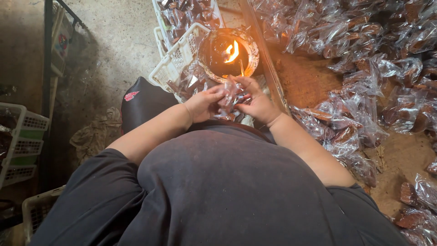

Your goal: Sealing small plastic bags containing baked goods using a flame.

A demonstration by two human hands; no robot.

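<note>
Nearest to the camera is the person's dark shirt (227, 191), filling the lower part of the head view. Just beyond it, the left hand (205, 104) and the right hand (257, 102) meet on a small clear plastic packet (232, 94), and the fingers of both hands pinch it closed between them. This packet is just below a round bowl (228, 54) with a burning flame (233, 51). Left of the bowl stands a white basket (175, 61). Right of the bowl, many filled clear packets (364, 54) lie on a brown surface (309, 82).
</note>
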